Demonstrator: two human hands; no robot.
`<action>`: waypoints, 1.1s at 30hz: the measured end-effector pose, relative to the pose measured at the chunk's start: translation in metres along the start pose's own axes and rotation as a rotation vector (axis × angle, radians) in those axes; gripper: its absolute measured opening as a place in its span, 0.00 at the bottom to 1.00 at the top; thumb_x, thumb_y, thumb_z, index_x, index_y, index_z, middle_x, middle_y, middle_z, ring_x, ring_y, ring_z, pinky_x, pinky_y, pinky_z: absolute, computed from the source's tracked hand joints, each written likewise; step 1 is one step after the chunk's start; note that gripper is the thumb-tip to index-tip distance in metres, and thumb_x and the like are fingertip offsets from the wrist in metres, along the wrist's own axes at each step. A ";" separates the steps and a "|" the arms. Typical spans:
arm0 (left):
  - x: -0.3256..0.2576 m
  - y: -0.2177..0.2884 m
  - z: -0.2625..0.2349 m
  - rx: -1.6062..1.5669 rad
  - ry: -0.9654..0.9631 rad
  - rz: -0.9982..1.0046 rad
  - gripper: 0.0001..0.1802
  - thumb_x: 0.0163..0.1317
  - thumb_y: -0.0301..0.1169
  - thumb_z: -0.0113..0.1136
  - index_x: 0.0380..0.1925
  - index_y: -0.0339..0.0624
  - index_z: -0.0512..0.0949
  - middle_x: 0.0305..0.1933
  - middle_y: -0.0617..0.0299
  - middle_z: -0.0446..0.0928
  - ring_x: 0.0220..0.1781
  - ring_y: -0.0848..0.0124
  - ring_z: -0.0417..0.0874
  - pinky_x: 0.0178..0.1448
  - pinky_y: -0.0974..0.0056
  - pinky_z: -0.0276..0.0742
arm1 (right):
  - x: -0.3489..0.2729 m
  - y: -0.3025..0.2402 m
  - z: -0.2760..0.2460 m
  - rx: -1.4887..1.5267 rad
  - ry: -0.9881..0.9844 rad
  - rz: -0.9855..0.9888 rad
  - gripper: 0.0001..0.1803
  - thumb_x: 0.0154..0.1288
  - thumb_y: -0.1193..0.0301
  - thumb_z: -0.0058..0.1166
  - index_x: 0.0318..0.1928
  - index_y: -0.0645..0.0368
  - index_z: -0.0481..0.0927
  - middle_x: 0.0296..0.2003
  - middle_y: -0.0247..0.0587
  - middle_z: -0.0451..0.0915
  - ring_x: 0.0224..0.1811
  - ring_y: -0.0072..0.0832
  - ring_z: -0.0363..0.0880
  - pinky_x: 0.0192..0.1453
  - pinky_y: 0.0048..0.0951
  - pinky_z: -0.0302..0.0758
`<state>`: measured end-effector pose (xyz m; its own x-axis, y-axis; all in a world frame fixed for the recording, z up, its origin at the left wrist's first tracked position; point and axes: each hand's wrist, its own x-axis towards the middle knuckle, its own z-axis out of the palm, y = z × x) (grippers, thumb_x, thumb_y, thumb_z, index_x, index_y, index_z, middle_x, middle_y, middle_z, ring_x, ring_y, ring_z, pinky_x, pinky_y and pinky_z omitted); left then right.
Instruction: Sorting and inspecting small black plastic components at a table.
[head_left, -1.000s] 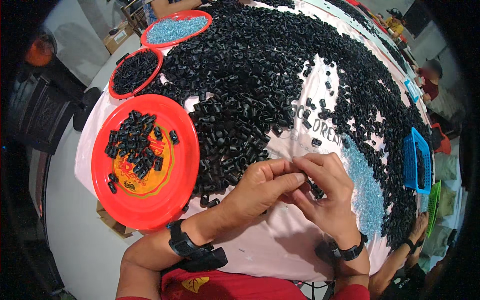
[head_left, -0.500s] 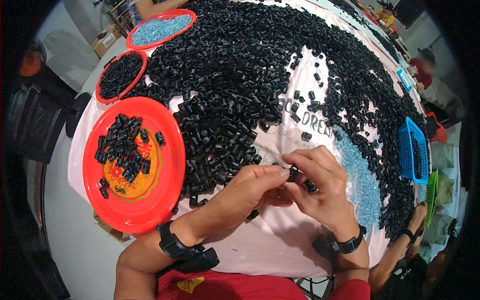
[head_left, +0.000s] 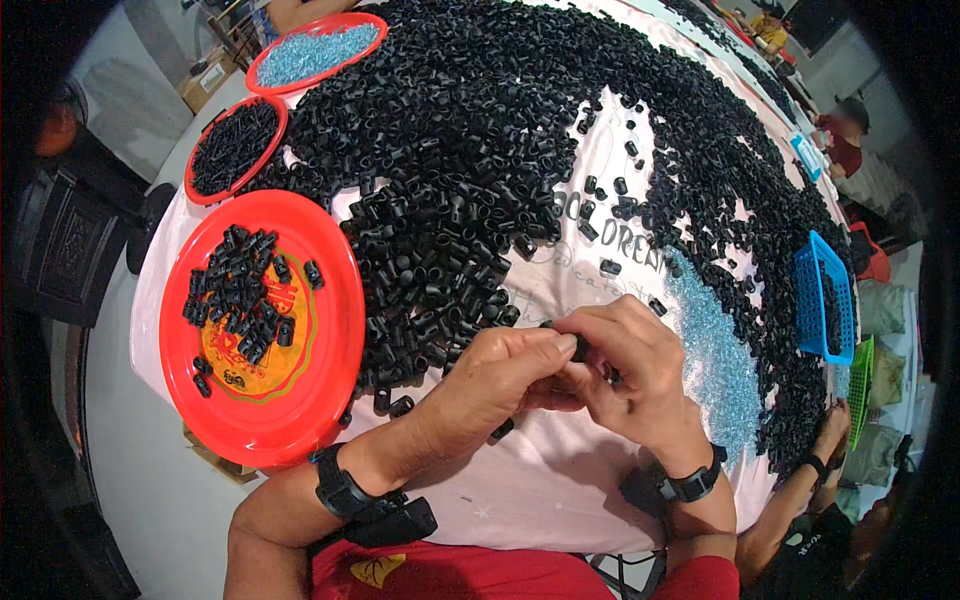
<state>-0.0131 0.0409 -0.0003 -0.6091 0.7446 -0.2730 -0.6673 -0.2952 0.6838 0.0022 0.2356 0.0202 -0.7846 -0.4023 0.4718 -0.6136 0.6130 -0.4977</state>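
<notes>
My left hand [head_left: 500, 375] and my right hand [head_left: 635, 375] meet above the pink cloth. Between their fingertips is a small black plastic part [head_left: 580, 347], pinched from both sides and mostly covered. Another dark bit shows under the curled fingers of my right hand, too hidden to name. Left of my hands lies a big heap of short black tubular plastic fittings [head_left: 430, 270]. A red oval tray [head_left: 290, 430] at the left bears a small pile of black pieces. Small clear bluish pieces [head_left: 715, 370] are spread to the right of my right hand.
Farther back on the left stand a red dish of thin black parts [head_left: 237, 148] and a red dish of clear bluish pieces [head_left: 318, 57]. A blue basket [head_left: 825, 300] and a green basket [head_left: 862, 390] are at the right edge, near another person's arm [head_left: 830, 440].
My right hand's fingers have closed in over the small black part, covering more of it. Both hands stay together, and the whole view has shifted slightly.
</notes>
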 end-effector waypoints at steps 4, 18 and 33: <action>0.000 0.005 0.008 -0.030 0.065 0.033 0.20 0.80 0.42 0.49 0.54 0.35 0.79 0.50 0.56 0.85 0.52 0.70 0.86 0.59 0.66 0.82 | 0.003 0.003 -0.004 -0.036 0.092 0.008 0.23 0.49 0.76 0.75 0.48 0.66 0.84 0.39 0.48 0.85 0.35 0.40 0.82 0.38 0.36 0.79; -0.011 -0.004 0.012 0.107 0.108 0.217 0.19 0.80 0.40 0.49 0.57 0.36 0.77 0.50 0.59 0.85 0.49 0.72 0.87 0.56 0.67 0.79 | 0.007 -0.006 -0.014 -0.067 0.201 -0.185 0.22 0.50 0.71 0.77 0.46 0.63 0.84 0.36 0.42 0.86 0.32 0.37 0.82 0.36 0.33 0.77; -0.055 0.002 -0.002 0.138 0.403 0.403 0.22 0.78 0.47 0.50 0.51 0.39 0.81 0.45 0.60 0.86 0.47 0.69 0.86 0.49 0.65 0.78 | 0.009 -0.022 -0.009 0.030 0.146 -0.148 0.29 0.50 0.73 0.78 0.55 0.65 0.83 0.39 0.47 0.86 0.35 0.40 0.82 0.37 0.36 0.80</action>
<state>0.0184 -0.0021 0.0151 -0.9362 0.2955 -0.1904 -0.3036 -0.4068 0.8616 0.0093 0.2250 0.0418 -0.6662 -0.3823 0.6403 -0.7250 0.5334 -0.4358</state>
